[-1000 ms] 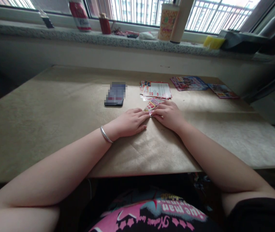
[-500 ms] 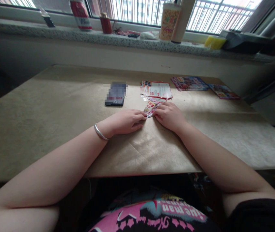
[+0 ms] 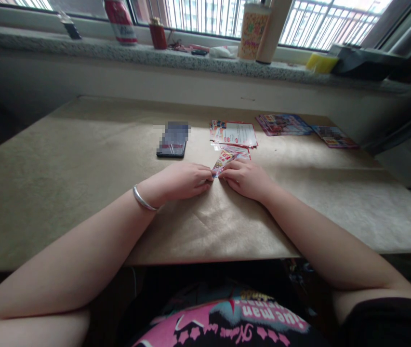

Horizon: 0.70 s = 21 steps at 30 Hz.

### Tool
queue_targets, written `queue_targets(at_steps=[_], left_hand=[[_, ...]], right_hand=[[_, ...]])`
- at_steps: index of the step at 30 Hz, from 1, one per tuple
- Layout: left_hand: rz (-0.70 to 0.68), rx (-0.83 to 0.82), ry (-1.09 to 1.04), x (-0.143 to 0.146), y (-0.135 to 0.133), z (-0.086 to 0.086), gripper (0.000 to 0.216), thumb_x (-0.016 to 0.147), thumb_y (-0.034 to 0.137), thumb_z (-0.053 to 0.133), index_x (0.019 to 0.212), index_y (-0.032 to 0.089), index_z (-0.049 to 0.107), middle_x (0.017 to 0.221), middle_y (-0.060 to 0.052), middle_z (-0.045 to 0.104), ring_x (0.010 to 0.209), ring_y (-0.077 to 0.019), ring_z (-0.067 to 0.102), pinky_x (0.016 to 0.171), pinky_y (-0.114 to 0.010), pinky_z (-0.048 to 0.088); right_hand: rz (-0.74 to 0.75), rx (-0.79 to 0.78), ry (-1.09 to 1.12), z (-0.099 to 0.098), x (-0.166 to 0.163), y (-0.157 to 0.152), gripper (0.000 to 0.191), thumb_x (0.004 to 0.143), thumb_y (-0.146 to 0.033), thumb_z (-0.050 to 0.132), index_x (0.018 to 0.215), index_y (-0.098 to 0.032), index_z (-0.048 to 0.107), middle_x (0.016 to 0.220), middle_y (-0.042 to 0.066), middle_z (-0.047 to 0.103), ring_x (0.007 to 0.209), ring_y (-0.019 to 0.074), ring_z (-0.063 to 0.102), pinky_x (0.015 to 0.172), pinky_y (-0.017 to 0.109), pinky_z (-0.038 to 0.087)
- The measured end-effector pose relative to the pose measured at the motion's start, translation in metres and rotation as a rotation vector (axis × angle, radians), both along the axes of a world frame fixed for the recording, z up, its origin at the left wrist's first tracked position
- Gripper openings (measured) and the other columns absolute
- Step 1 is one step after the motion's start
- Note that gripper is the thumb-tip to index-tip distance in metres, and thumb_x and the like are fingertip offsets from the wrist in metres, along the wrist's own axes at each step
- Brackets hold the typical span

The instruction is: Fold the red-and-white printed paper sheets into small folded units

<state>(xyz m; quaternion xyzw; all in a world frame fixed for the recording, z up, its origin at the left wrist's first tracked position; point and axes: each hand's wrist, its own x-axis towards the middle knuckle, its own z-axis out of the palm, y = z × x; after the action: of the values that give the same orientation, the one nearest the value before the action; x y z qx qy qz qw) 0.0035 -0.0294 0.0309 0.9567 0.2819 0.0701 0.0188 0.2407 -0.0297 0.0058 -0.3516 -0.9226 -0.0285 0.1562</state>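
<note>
My left hand (image 3: 179, 181) and my right hand (image 3: 246, 178) meet in the middle of a table covered in brown paper (image 3: 82, 183). Both pinch a small folded piece of red-and-white printed paper (image 3: 221, 161) between their fingertips, low over the table. A silver bangle (image 3: 143, 200) sits on my left wrist. Just behind the hands lies a stack of printed leaflets (image 3: 234, 135).
A dark phone (image 3: 172, 142) lies left of the leaflets. More colourful leaflets (image 3: 283, 124) and another (image 3: 334, 137) lie at the back right. The window sill holds a red can (image 3: 120, 21), a small red holder (image 3: 158, 34), a patterned cup (image 3: 252, 32) and a yellow sponge (image 3: 320, 62).
Both hands slid a little to the left with the small paper. My left fingers curled from lying flat into a pinch on it.
</note>
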Motion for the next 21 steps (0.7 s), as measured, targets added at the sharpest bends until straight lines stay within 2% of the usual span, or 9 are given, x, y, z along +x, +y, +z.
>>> queue_targets(at_steps=[5,13,21], left_hand=[[0.004,0.041,0.04,-0.0011,-0.0008,0.0001,0.025,0.092,0.025,0.053,0.109,0.017,0.069,0.116,-0.009,0.07,0.104,-0.0199,0.068,0.092,-0.03,0.054],[-0.014,0.01,0.016,-0.0035,0.003,-0.0012,0.025,0.092,0.025,0.052,0.108,0.017,0.07,0.115,-0.008,0.07,0.109,-0.0199,0.065,0.096,-0.03,0.051],[0.006,0.022,0.062,-0.0037,0.0004,0.0023,0.023,0.092,0.027,0.05,0.102,0.018,0.068,0.109,-0.006,0.071,0.096,-0.0192,0.068,0.085,-0.028,0.052]], right_hand=[[0.068,0.016,-0.024,-0.0017,-0.0043,-0.0015,0.032,0.096,-0.021,0.045,0.113,-0.026,0.072,0.117,0.005,0.07,0.103,0.0224,0.058,0.092,0.038,0.044],[0.064,0.045,-0.099,-0.0015,-0.0066,-0.003,0.033,0.099,-0.025,0.042,0.119,-0.028,0.068,0.12,0.005,0.068,0.104,0.023,0.056,0.093,0.039,0.039],[0.07,0.126,-0.204,0.0037,-0.0057,-0.0022,0.036,0.094,-0.019,0.048,0.123,-0.028,0.065,0.116,0.007,0.067,0.105,0.024,0.053,0.094,0.039,0.035]])
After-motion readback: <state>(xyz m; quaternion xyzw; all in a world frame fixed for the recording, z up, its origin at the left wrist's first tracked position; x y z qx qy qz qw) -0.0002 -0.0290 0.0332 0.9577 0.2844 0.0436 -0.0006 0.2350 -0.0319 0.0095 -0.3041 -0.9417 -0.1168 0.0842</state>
